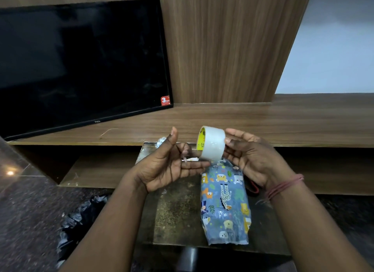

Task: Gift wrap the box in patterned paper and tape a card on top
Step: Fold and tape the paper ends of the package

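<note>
A box wrapped in blue paper with cartoon animals [224, 205] lies lengthwise on a small dark table [178, 215]. Above its far end my right hand [251, 158] holds a roll of clear tape with a yellow core [211, 144], thumb and fingers curled around its right side. My left hand [168, 162] is to the left of the roll, palm up and thumb raised, its fingertips pinching what looks like the loose tape end under the roll. A small pale strip [190, 160] shows just beyond those fingers. No card is visible.
A black TV [81, 65] leans against the wood wall on a long wooden shelf [242, 119]. A crumpled black plastic bag [81, 217] lies on the floor at the left. A dark object with a red edge [253, 187] sits right of the box.
</note>
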